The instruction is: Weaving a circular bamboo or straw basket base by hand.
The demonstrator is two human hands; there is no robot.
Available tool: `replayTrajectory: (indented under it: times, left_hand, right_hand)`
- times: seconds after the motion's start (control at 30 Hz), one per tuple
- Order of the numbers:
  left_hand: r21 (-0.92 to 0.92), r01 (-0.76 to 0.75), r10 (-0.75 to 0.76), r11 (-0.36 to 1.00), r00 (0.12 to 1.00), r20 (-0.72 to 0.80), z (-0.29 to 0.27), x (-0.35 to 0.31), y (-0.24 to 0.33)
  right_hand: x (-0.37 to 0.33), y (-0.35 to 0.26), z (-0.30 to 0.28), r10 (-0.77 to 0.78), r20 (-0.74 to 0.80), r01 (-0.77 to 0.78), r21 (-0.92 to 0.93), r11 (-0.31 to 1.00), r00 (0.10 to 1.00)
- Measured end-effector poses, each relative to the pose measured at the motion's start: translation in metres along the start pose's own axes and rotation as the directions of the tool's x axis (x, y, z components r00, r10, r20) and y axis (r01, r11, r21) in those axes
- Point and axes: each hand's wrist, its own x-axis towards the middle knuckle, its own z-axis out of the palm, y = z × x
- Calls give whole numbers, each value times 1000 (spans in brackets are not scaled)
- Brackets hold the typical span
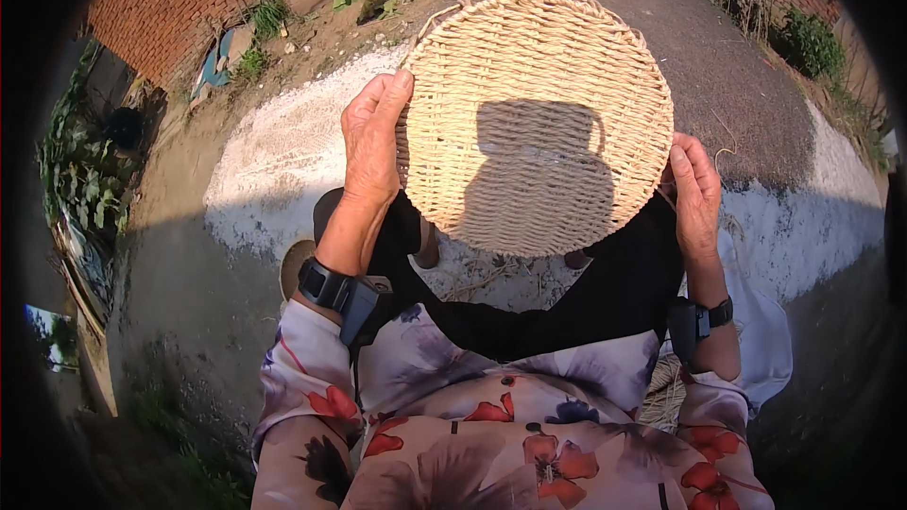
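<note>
A round basket (557, 66) of pale woven straw is held up over my knees, its broad flat face turned toward me. A looped, uneven edge runs along its top, and some of its darker side shows at the left. My left hand (378, 137) grips the left edge, thumb on the near face and fingers mostly hidden behind. At the right edge my right hand (696, 194) is closed with bent fingers; its thumb lies near the weave. A thin loose strand (727, 132) curls out beside that hand. Dark shadows fall across the basket's face.
Loose straw strands (482, 279) lie on the ground between my feet. A white plastic bag (761, 331) and a bundle of straw (666, 392) are by my right side. A round, tan object (296, 264) sits beside my left knee. Plants and a brick wall (179, 9) stand beyond.
</note>
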Motion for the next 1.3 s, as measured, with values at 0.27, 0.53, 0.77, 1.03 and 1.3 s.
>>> replayTrajectory:
  times: [0.27,0.53,0.77,1.03,1.3]
  left_hand:
    - [288,194,-254,938,948,190,-54,-7,3]
    - [344,208,-50,916,908,-416,-252,-68,11]
    - [133,566,-278,814,580,-766,-371,-224,-75]
    - [-280,794,-754,539,307,-581,-342,-435,-235]
    - [95,942,-912,323,336,-235,-287,-512,-268]
  right_hand:
    - [-4,-6,16,272,51,-272,-11,962,961]
    - [-12,7,23,389,-40,-385,-269,883,920]
    - [-2,29,-10,402,82,-388,-151,909,912]
    - [2,16,-1,366,212,-371,-14,928,906]
    - [11,28,-18,356,157,-347,-83,934,921]
